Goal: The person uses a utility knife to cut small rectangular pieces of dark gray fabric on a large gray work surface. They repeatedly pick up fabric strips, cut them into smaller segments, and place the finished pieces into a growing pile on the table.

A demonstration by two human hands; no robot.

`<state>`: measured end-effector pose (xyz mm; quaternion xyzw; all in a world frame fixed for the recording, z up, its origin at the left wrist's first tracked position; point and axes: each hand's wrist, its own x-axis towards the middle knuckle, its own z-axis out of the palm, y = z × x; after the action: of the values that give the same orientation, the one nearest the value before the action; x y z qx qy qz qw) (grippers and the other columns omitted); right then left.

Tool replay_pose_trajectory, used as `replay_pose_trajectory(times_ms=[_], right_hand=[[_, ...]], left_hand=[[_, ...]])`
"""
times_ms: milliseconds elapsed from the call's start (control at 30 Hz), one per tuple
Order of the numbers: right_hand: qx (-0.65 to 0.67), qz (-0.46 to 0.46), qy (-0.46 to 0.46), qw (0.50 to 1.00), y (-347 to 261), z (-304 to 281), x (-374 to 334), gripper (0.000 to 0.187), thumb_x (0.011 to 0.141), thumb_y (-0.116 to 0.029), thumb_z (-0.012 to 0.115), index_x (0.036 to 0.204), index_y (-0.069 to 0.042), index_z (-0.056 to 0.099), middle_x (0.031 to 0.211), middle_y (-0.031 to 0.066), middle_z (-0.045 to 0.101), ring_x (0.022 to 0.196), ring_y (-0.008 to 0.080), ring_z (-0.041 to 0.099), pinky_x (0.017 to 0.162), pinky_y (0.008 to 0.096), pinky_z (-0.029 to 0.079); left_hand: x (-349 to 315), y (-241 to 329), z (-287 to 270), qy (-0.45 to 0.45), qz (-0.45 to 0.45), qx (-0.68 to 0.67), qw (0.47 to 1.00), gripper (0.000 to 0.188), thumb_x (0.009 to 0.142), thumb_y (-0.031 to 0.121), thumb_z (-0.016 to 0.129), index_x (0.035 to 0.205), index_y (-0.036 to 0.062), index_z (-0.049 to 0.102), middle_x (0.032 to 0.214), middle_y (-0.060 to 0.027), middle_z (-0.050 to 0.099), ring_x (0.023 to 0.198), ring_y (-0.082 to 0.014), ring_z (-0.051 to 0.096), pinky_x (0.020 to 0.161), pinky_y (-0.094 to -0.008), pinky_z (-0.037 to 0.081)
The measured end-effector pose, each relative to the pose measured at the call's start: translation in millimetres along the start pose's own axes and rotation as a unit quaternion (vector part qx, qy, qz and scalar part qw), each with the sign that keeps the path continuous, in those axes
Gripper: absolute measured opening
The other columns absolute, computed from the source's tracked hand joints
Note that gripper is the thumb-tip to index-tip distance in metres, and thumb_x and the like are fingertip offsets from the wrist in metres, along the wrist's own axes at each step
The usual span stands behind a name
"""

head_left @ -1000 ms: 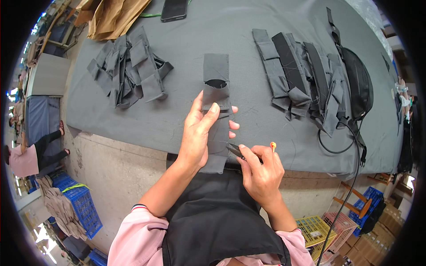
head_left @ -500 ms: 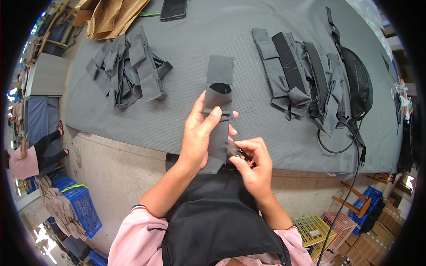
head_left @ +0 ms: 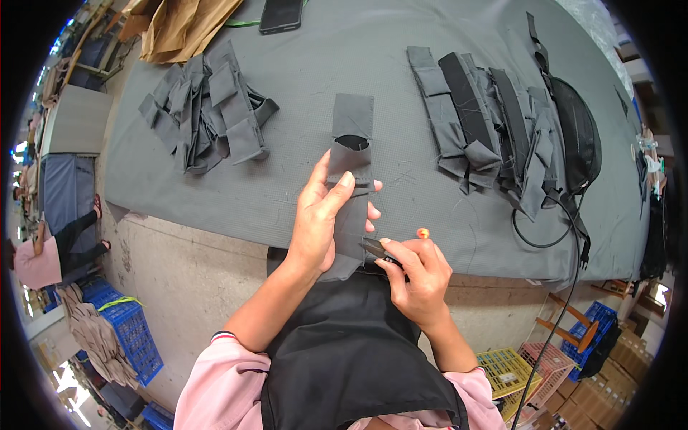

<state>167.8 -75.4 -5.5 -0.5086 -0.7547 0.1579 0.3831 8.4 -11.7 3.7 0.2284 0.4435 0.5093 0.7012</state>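
Observation:
My left hand (head_left: 315,215) is closed round a long grey fabric strip (head_left: 352,115), its thumb pressed on the front and fingertips showing past the right edge. A pocket-like opening with a dark inside lies in the strip above the thumb. My right hand (head_left: 421,276) grips a small pair of thread snips (head_left: 374,249), whose dark blades sit at the strip's right edge, low down. A small orange piece pokes up above the right hand's knuckles. Most of the snips' body is hidden by the fingers.
On the grey-covered table (head_left: 301,64) lies a heap of grey strips (head_left: 204,107) at left and another pile (head_left: 473,115) at right. Beyond are a black pouch (head_left: 577,132) with a cable, a phone (head_left: 281,14) and brown paper (head_left: 183,29). Crates stand on the floor.
My right hand has turned and shifted slightly right and down, and the orange piece now shows above it. The strip's top end has dipped a little toward me.

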Motion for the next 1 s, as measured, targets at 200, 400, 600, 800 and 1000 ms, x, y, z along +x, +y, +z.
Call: replay_pose_trajectory(times_ms=[200,400,600,800,1000], right_hand=[[-0.059,-0.037,-0.001,0.998,-5,1,6,0.033,0.069,-0.008,0.074,0.1,-0.008,0.066,0.075,0.0005,0.056,0.058,0.0148,0.052,0.05,0.0295,0.036],[-0.102,-0.046,-0.02,0.994,-7,-2,5,0.029,0.07,-0.008,0.072,0.099,-0.007,0.066,0.074,0.0001,0.056,0.059,0.0135,0.053,0.05,0.0291,0.035],[-0.035,-0.001,-0.004,0.999,-9,-5,3,0.03,0.069,-0.007,0.074,0.098,-0.006,0.066,0.079,0.0014,0.055,0.059,0.0154,0.052,0.05,0.0291,0.038],[-0.022,0.028,-0.091,0.995,-14,2,18,0.022,0.069,-0.007,0.074,0.089,-0.005,0.064,0.077,0.0031,0.051,0.056,0.0178,0.049,0.051,0.0297,0.039],[-0.021,-0.028,-0.084,0.996,-9,9,20,0.015,0.071,-0.008,0.072,0.082,-0.006,0.062,0.072,0.0036,0.049,0.055,0.0184,0.049,0.051,0.0295,0.039]], left_hand=[[0,-1,0,-0.01,0.001,0.001,1.0,0.028,0.097,0.019,0.046,0.12,0.0037,0.045,0.098,-0.0154,0.063,0.068,-0.0167,0.063,0.055,-0.0288,0.053],[0,-4,-1,-0.007,-0.004,0.012,1.0,0.031,0.097,0.02,0.046,0.124,0.0041,0.043,0.099,-0.0152,0.063,0.069,-0.0164,0.063,0.056,-0.0288,0.053],[-1,-3,0,-0.009,0.01,0.026,1.0,0.036,0.097,0.02,0.046,0.13,0.005,0.04,0.102,-0.0156,0.062,0.071,-0.0169,0.063,0.058,-0.0295,0.054],[-5,0,3,-0.009,0.011,0.037,0.999,0.043,0.097,0.021,0.045,0.135,0.0052,0.034,0.106,-0.0161,0.061,0.077,-0.018,0.064,0.064,-0.0305,0.054],[-5,0,-2,-0.043,-0.033,0.013,0.998,0.049,0.096,0.024,0.049,0.138,0.0057,0.032,0.106,-0.0151,0.06,0.077,-0.017,0.062,0.066,-0.0306,0.053]])
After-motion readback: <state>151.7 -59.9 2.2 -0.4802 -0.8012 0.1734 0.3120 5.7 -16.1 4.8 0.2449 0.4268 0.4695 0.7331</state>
